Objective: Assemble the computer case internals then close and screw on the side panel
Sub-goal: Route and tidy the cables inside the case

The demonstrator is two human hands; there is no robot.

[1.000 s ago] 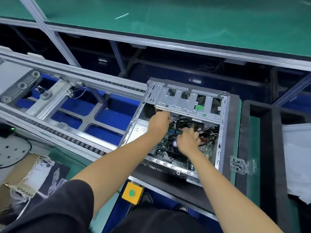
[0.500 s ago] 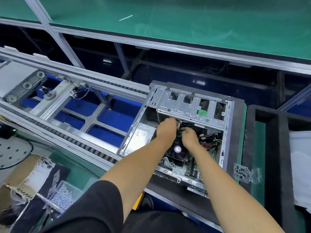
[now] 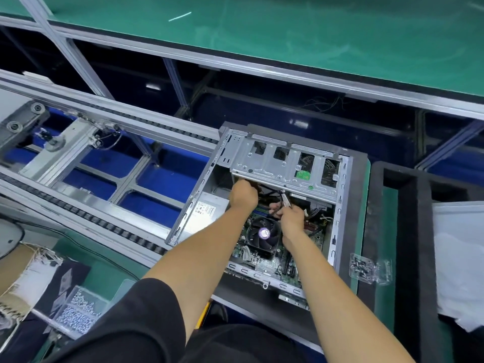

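Observation:
An open computer case (image 3: pixel 199 189) lies on its side on a dark foam pallet, with no side panel on it. Inside I see the motherboard (image 3: pixel 264 263), a black CPU fan (image 3: pixel 263 233) with a purple hub, and a silver drive cage (image 3: pixel 275 166) across the far end. My left hand (image 3: pixel 242 193) reaches under the cage edge with its fingers curled out of sight. Just right of it, my right hand (image 3: pixel 289 214) pinches a bundle of thin cables (image 3: pixel 284 200) above the fan.
A clear bag of screws (image 3: pixel 366 268) lies on the pallet rim right of the case. A clear box of silver screws (image 3: pixel 78 310) sits at lower left. The conveyor rail (image 3: pixel 78 205) runs left of the case. A white panel (image 3: pixel 461 258) rests in the foam tray at right.
Both hands have moved deeper into the case toward the drive cage; the left went under its edge, and the right lifted off the fan area and now pinches the cables.

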